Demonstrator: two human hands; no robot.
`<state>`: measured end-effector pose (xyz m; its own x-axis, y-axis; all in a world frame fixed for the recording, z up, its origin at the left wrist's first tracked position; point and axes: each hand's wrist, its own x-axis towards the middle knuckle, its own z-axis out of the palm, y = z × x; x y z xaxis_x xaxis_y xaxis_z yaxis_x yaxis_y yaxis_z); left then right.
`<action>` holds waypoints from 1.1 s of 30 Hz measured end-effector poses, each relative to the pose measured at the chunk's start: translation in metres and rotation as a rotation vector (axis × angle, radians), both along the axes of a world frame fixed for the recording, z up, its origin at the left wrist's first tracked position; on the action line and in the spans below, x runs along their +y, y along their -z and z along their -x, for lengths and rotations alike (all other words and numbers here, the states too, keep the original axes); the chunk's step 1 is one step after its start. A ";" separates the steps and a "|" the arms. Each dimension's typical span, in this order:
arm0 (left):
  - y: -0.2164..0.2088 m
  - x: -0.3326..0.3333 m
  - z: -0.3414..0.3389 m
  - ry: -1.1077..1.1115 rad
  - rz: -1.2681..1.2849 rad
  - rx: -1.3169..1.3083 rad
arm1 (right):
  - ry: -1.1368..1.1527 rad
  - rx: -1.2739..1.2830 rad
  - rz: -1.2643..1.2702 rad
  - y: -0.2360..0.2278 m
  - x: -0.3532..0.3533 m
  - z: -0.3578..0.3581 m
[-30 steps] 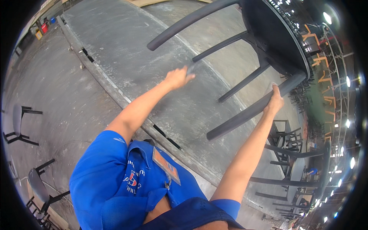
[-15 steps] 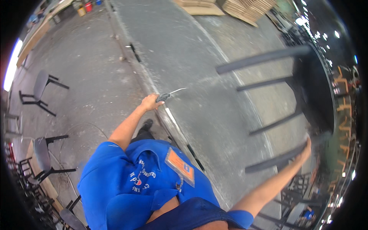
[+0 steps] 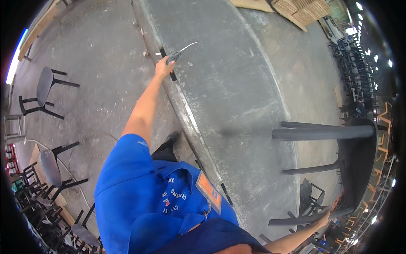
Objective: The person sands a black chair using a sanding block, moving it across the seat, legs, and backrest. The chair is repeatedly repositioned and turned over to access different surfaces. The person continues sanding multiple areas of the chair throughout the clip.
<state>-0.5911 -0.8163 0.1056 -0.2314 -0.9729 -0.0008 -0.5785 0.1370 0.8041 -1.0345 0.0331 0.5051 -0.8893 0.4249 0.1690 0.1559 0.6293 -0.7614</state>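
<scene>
My left hand (image 3: 164,67) reaches far ahead, its fingers closed around the handle of a dark grey hand tool with a thin, bent, pale rod (image 3: 174,57). The rod points away to the right, over the edge of a long grey slab. At my right, my right hand (image 3: 325,218) grips a black chair (image 3: 358,169) by the nearest leg, close to the seat. The chair is turned on its side in the air, its legs pointing left over the slab. Part of my right hand's grip is hidden behind the leg.
The long grey slab (image 3: 215,101) has a metal-edged left side. Several chairs (image 3: 50,167) stand along the left, with a hose (image 3: 69,169) on the floor beside them. Stacked brown panels (image 3: 300,12) lie at the back right; rows of dark chair frames (image 3: 353,72) stand beyond.
My left hand has moved farther ahead with the tool. The chair in my right hand has swung nearer and rotated, its legs now lying lower in view.
</scene>
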 end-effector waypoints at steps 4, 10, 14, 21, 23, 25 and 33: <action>0.050 0.003 0.000 -0.159 0.021 -0.072 | -0.027 0.041 -0.223 0.008 -0.022 0.014; 0.066 0.065 -0.045 -0.316 0.542 -0.081 | -0.140 0.183 -0.424 0.051 -0.105 0.031; 0.083 0.175 -0.056 0.111 0.096 0.091 | -0.169 0.227 -0.448 0.064 -0.139 0.023; 0.213 0.092 -0.026 -0.583 -0.210 -0.087 | -0.070 0.279 -0.404 0.055 -0.116 -0.009; 0.238 0.061 -0.026 -0.448 -0.157 -0.200 | -0.030 0.285 -0.342 0.039 -0.093 -0.025; 0.255 0.032 -0.025 -0.359 -0.136 -0.258 | 0.008 0.290 -0.258 0.021 -0.068 -0.040; 0.274 -0.020 -0.016 -0.248 -0.136 -0.311 | 0.037 0.170 -0.061 -0.010 -0.012 -0.039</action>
